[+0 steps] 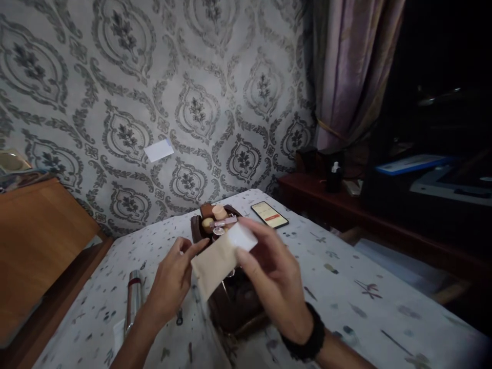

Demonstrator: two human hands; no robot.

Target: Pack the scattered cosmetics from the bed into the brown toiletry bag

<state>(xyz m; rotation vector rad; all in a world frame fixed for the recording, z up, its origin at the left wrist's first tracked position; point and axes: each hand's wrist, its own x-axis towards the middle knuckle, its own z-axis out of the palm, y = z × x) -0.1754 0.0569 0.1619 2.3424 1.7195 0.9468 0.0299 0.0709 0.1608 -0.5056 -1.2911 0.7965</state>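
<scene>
My right hand (274,277) is closed around the white cap of a beige squeeze tube (215,266), holding it tilted above a dark brown handbag (238,307). At the bag's left side is my left hand (172,279), its index finger reaching over the opening and the other fingers curled at the rim; the tube hides part of this grip. Inside the bag's far end sit a peach-capped bottle (220,212), a slim pink tube (225,222) and a small round silvery item (219,232). The bag's middle is partly covered by the tube and my right hand.
A lit phone (270,214) lies on the patterned bedspread (369,318) beyond the bag. To the left are a silver flask (134,297) and a wooden cabinet (42,246). Along the right runs a dark red shelf (307,187) with a small bottle (334,177).
</scene>
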